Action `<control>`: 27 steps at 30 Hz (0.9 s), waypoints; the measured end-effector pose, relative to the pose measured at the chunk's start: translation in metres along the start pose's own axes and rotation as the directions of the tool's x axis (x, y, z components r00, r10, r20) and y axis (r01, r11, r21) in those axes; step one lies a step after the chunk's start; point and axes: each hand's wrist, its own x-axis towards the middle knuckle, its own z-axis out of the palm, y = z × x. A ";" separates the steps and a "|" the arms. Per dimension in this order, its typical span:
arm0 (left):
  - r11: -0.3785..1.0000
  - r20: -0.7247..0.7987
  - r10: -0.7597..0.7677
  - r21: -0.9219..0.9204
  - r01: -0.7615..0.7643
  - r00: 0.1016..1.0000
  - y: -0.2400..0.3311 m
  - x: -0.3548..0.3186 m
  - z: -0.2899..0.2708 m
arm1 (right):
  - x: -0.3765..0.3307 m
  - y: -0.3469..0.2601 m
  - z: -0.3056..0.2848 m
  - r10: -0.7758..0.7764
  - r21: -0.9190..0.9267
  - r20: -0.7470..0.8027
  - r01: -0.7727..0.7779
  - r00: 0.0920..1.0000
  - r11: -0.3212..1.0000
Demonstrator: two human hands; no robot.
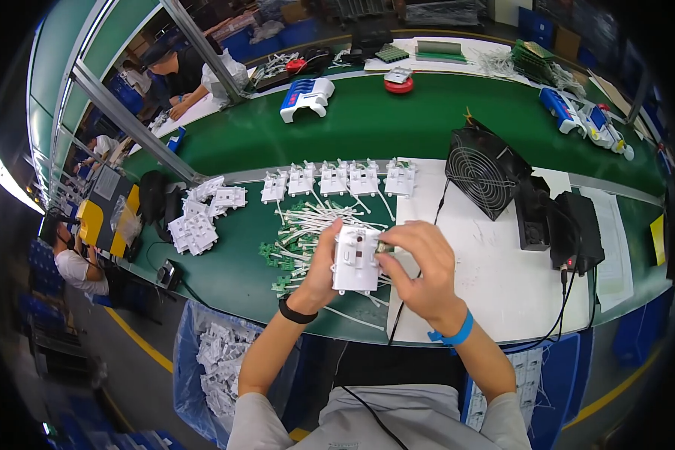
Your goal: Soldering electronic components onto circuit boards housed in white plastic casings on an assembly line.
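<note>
My left hand point(322, 266) grips a white plastic housing point(357, 259) by its left edge, holding it above the bench. The housing is roughly rectangular, with small dark openings and moulded tabs. At its right edge, the thumb and fingers of my right hand point(424, 266) pinch together around a small part that is mostly hidden. Beneath both hands spreads a pile of white cables point(315, 225) with small green circuit boards point(281, 259) at their ends. Beyond the pile, several similar housings with wires point(334, 178) stand in a row.
More white housings point(195, 225) are heaped at left, beside a yellow-and-black machine point(101, 206). A black fan point(484, 169) and black power units point(577, 229) stand at right. A lined bin point(221, 367) of white parts sits below the bench. Other people work at far left.
</note>
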 end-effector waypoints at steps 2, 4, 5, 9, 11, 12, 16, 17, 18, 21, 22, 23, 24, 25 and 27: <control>0.997 0.028 -0.064 0.035 0.063 0.998 -0.001 -0.003 0.007 | 0.002 0.005 -0.008 0.000 -0.054 0.019 0.001 1.000 0.999; 0.997 0.082 -0.068 0.054 0.064 0.994 -0.007 -0.001 0.005 | 0.001 0.010 -0.014 0.060 -0.139 0.145 -0.040 0.988 0.989; 0.996 0.130 -0.068 0.073 0.059 0.989 -0.009 -0.001 0.004 | 0.001 0.009 -0.015 0.063 -0.142 0.143 -0.042 0.988 0.989; 0.982 0.107 -0.050 0.184 0.030 0.993 -0.011 -0.001 0.005 | 0.000 0.007 -0.018 0.043 -0.145 0.179 -0.017 0.983 0.989; 0.977 0.081 -0.029 0.214 0.011 0.996 -0.018 0.001 0.001 | -0.001 0.006 -0.018 0.035 -0.161 0.213 0.000 0.976 0.987; 0.981 0.054 -0.045 0.193 0.034 0.998 -0.017 -0.002 0.003 | -0.002 0.005 -0.018 0.051 -0.151 0.211 -0.019 0.976 0.988; 0.932 0.133 -0.149 0.351 0.094 0.980 -0.005 -0.004 0.000 | -0.005 0.005 -0.020 0.173 -0.041 0.250 -0.168 0.953 0.985; 0.914 0.145 -0.203 0.383 0.134 0.968 -0.001 -0.002 -0.004 | -0.006 0.004 -0.021 0.175 -0.043 0.251 -0.170 0.952 0.985; 0.893 0.156 -0.257 0.416 0.173 0.954 0.004 0.000 -0.004 | -0.006 0.003 -0.023 0.214 -0.003 0.294 -0.223 0.931 0.975; 0.890 0.137 -0.298 0.397 0.223 0.945 0.008 0.001 -0.003 | -0.006 0.003 -0.027 0.252 -0.013 0.375 -0.267 0.892 0.964; 0.885 0.168 -0.329 0.399 0.241 0.929 0.008 0.001 -0.004 | -0.006 0.004 -0.028 0.254 -0.059 0.411 -0.253 0.876 0.966; 0.886 0.170 -0.310 0.408 0.219 0.935 0.006 0.002 -0.003 | -0.006 0.003 -0.028 0.257 -0.062 0.411 -0.254 0.875 0.965; 0.886 0.173 -0.311 0.408 0.220 0.934 0.005 0.003 -0.003 | -0.007 0.003 -0.026 0.306 -0.064 0.399 -0.307 0.864 0.950; 0.876 0.163 -0.317 0.428 0.222 0.934 0.004 0.004 -0.003 | -0.008 0.003 -0.024 0.355 -0.065 0.388 -0.359 0.851 0.931; 0.864 0.159 -0.328 0.450 0.227 0.931 0.003 0.005 -0.003 | -0.011 0.012 -0.027 0.419 0.030 0.480 -0.492 0.771 0.870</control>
